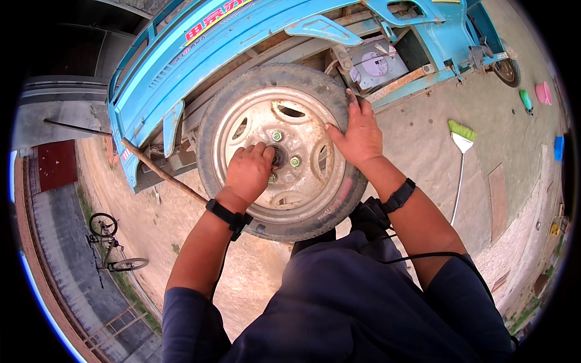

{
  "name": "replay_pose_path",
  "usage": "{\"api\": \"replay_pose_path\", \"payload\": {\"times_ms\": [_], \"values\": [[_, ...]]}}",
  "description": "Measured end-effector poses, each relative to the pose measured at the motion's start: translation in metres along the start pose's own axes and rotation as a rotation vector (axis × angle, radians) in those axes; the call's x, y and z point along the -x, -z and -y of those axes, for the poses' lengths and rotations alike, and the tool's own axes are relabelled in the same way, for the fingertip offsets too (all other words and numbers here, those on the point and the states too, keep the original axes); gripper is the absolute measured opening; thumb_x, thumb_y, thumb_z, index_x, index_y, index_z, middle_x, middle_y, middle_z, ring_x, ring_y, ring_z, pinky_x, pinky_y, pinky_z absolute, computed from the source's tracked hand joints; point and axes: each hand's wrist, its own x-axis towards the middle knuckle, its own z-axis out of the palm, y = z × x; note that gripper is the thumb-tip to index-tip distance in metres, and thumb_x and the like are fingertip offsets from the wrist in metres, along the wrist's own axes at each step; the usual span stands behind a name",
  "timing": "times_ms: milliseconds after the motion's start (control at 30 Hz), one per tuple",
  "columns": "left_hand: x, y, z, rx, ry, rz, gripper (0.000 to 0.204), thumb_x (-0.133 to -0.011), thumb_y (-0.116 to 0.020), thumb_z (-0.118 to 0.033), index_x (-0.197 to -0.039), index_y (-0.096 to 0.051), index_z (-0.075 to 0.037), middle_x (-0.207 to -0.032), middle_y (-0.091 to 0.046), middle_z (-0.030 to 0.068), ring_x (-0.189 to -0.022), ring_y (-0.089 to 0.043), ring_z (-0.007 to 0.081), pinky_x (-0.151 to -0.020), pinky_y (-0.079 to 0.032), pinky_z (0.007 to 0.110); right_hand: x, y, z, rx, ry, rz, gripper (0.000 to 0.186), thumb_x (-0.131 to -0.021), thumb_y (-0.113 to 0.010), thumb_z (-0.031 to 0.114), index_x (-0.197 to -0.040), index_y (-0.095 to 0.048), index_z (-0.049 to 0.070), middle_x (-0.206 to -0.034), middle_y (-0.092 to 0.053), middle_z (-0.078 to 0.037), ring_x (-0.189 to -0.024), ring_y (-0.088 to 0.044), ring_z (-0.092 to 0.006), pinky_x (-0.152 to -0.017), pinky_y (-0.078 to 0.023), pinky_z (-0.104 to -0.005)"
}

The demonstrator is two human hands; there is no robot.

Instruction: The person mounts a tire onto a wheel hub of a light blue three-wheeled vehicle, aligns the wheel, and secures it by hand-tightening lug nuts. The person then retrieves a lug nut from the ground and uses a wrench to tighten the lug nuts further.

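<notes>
A wheel [310,192] with a black tyre [227,91] and a rusty, pale metal rim stands against the side of a blue cargo tricycle [242,36]. My left hand [249,172] is at the hub, its fingers curled together beside the dark centre; whatever they pinch is hidden beneath them. Greenish nuts show around the hub, one above it [277,135], another to its right [295,161], and part of a third by my fingertips. My right hand [362,134] grips the tyre's right edge, thumb on the sidewall and fingers over the tread.
A wooden pole [160,168] slants down to the tyre's left side. On the right lie a green-bristled broom [463,136] and a flat board [497,202]; a pink bucket [543,93] stands farther off. A bicycle [115,245] is at far left. Black cables run along my arms.
</notes>
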Motion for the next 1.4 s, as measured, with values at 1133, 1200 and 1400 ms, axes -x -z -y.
{"api": "replay_pose_path", "payload": {"times_ms": [1133,1200,1400], "values": [[0.002,0.000,-0.006,0.044,0.048,-0.016,0.030,-0.079,-0.075,-0.025,-0.097,-0.062,-0.005,-0.099,-0.061,0.0119,-0.095,-0.063,0.0301,-0.082,-0.052,0.041,0.001,0.000,0.000,0.003,-0.003,0.001,0.090,-0.080,-0.073,0.041,-0.153,-0.029,0.010,-0.136,-0.043,-0.017,-0.123,-0.048,-0.0360,-0.096,-0.050,-0.0448],[0.002,0.001,-0.005,0.048,0.032,-0.022,0.028,-0.080,-0.074,-0.025,-0.095,-0.062,-0.005,-0.098,-0.061,0.0122,-0.097,-0.062,0.0290,-0.085,-0.052,0.040,0.000,0.000,0.000,-0.001,-0.004,-0.001,0.090,-0.080,-0.073,0.041,-0.152,-0.029,0.010,-0.136,-0.043,-0.017,-0.123,-0.048,-0.0359,-0.096,-0.050,-0.0448],[-0.004,0.016,-0.019,0.118,0.247,0.093,0.029,-0.079,-0.074,-0.024,-0.096,-0.061,-0.004,-0.098,-0.061,0.0125,-0.095,-0.063,0.0296,-0.084,-0.052,0.040,0.001,0.000,-0.002,-0.012,0.008,-0.008,0.089,-0.080,-0.073,0.041,-0.152,-0.030,0.011,-0.137,-0.042,-0.017,-0.124,-0.048,-0.0360,-0.096,-0.050,-0.0448]]}}
